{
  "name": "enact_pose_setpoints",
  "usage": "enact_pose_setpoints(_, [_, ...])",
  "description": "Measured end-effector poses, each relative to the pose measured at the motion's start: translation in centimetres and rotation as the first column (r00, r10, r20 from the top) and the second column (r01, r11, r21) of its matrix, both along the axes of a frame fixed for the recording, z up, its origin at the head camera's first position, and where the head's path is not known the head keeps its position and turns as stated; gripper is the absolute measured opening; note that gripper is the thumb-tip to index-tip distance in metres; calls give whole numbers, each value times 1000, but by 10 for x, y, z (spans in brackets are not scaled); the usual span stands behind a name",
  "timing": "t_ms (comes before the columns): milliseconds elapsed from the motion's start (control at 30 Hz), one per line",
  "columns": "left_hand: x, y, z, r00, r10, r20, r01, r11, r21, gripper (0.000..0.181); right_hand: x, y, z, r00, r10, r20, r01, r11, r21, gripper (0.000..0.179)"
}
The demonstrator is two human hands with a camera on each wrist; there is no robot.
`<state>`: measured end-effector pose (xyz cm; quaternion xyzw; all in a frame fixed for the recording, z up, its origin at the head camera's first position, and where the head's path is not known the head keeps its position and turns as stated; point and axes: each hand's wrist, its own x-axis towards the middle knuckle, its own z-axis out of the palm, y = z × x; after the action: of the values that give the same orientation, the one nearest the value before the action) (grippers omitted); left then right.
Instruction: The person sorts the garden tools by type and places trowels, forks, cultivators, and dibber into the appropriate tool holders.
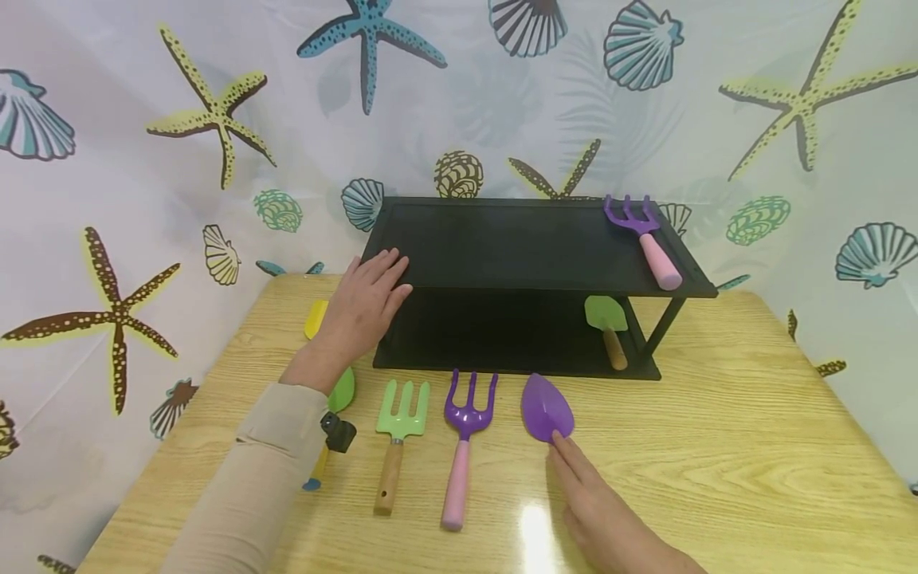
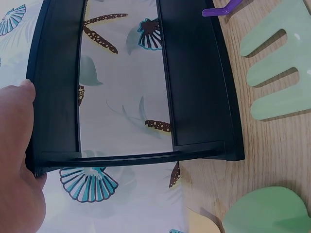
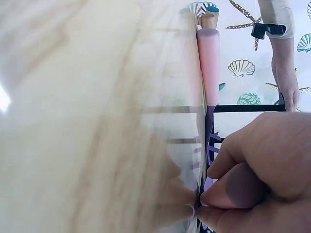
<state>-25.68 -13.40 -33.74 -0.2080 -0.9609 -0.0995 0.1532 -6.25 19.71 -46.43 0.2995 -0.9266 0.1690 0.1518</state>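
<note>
My left hand (image 1: 366, 307) rests on the left end of the top board of a black two-tier shelf (image 1: 495, 247), its fingers lying over the board. In the left wrist view, part of that hand shows at the shelf's edge. My right hand (image 1: 598, 498) holds a purple trowel (image 1: 547, 408) by its handle, close over the tabletop. The handle's rounded end (image 3: 245, 187) shows between thumb and fingers in the right wrist view. Left of the trowel lie a purple hand fork (image 1: 466, 418) with a pink handle and a green hand fork (image 1: 402, 422) with a wooden handle.
Another purple fork (image 1: 656, 259) lies on the shelf's top right. A green trowel (image 1: 606, 313) sits on the lower tier at the right. By my left forearm are a green tool head (image 1: 343, 391), partly hidden, and a yellow piece (image 1: 315, 317). A patterned cloth hangs behind.
</note>
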Motion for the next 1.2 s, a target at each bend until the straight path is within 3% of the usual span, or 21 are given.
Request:
enact_pose_setpoints(133, [0,-1,0,1000,2,1,-2,1000,-2,57,1,-2,12,970,-76,231,90,995,-51,63])
enact_pose_setpoints(200, [0,-1,-1,1000,3,1,-3,1000,0,57,0,-3,16,953,-108,283,130,990,-62,61])
enact_pose_setpoints(567, [-1,-2,-1,1000,7,13,-7,1000,-2,57,-12,3,23,995,-90,51,92,995,-48,56])
enact_pose_setpoints(900, [-1,-2,-2,1000,5,15,-5,1000,6,57,-40,5,26,997,-58,-55,55,997,-59,53])
enact_pose_setpoints(1000, [-2,-2,-2,1000,-1,16,1,1000,11,57,-49,6,29,997,-61,-39,59,997,-54,52])
enact_pose_setpoints(1200, [-3,-2,-3,1000,-7,6,7,1000,14,57,-66,4,39,989,-106,99,110,994,-30,50])
